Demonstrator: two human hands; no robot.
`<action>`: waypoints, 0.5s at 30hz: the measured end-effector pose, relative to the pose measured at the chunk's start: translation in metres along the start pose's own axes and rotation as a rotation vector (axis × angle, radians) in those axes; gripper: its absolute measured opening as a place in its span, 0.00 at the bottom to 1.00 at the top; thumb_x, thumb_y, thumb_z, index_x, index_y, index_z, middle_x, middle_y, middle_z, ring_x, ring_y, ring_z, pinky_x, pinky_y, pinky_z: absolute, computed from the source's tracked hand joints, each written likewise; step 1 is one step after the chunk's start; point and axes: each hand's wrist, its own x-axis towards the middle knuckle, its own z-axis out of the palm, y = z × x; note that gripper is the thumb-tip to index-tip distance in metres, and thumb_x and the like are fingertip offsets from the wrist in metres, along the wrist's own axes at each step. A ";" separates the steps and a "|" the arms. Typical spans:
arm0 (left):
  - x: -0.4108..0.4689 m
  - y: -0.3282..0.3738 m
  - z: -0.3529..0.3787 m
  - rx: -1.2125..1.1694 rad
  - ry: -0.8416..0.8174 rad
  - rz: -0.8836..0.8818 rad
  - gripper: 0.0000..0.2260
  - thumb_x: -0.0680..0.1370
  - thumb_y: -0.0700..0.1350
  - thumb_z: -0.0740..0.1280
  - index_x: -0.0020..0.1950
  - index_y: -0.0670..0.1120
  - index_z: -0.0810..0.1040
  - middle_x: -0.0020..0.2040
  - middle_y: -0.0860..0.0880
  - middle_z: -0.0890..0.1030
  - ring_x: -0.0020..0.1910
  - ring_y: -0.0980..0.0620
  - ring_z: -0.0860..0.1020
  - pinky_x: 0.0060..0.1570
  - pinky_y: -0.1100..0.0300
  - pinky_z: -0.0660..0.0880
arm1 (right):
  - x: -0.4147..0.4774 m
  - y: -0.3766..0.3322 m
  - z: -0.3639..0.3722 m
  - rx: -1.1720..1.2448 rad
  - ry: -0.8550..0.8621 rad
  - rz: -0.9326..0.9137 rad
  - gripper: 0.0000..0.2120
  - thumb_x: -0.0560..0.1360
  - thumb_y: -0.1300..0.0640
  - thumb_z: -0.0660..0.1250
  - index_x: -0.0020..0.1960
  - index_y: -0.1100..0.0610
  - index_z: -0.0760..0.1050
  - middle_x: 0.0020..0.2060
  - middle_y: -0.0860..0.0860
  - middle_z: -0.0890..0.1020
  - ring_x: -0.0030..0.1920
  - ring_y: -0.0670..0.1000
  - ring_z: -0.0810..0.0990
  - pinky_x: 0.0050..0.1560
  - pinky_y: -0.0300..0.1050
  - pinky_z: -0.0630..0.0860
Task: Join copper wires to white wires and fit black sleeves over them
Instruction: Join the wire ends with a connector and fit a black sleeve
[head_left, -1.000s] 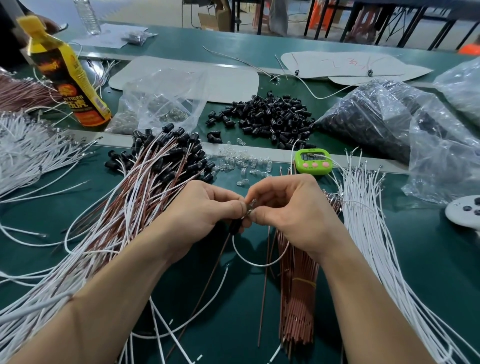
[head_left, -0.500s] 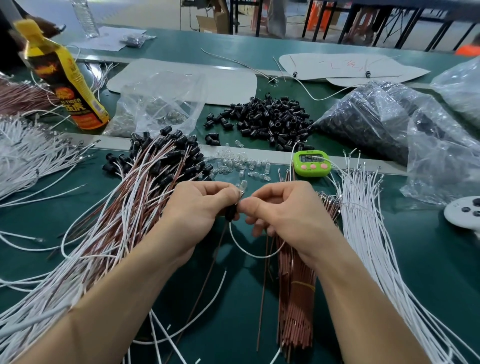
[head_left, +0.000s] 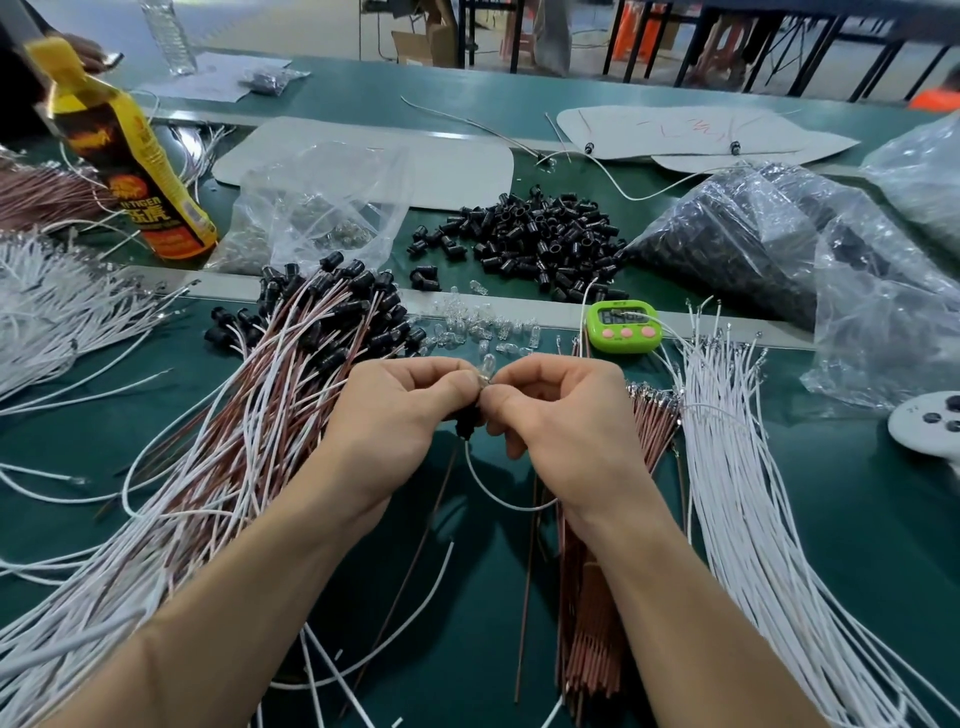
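Right now your left hand pinches the small black plastic sleeve above the green desk. Your right hand pinches a tiny clear glass bulb just above it. The thin white wire and bare copper wire trail below. You seem to be mid-fitting, so next press squarely home.
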 end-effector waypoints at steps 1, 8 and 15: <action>0.000 0.001 -0.001 -0.003 -0.020 -0.012 0.09 0.78 0.36 0.70 0.41 0.44 0.87 0.40 0.40 0.86 0.39 0.49 0.82 0.47 0.58 0.81 | 0.000 -0.001 -0.002 -0.012 -0.014 -0.009 0.06 0.70 0.63 0.75 0.36 0.54 0.84 0.27 0.51 0.83 0.27 0.47 0.80 0.28 0.40 0.73; -0.001 0.005 -0.008 0.144 -0.102 0.003 0.07 0.78 0.36 0.71 0.42 0.41 0.87 0.40 0.39 0.86 0.40 0.48 0.82 0.52 0.51 0.79 | 0.001 -0.002 -0.014 -0.148 -0.101 -0.065 0.08 0.69 0.63 0.77 0.35 0.52 0.84 0.27 0.50 0.83 0.24 0.43 0.77 0.28 0.35 0.71; 0.000 0.010 -0.016 0.290 -0.210 0.024 0.10 0.78 0.34 0.70 0.40 0.43 0.87 0.34 0.43 0.85 0.34 0.53 0.80 0.40 0.64 0.76 | 0.002 -0.004 -0.021 -0.252 -0.162 -0.107 0.06 0.65 0.58 0.80 0.39 0.50 0.85 0.31 0.48 0.86 0.32 0.46 0.84 0.35 0.43 0.79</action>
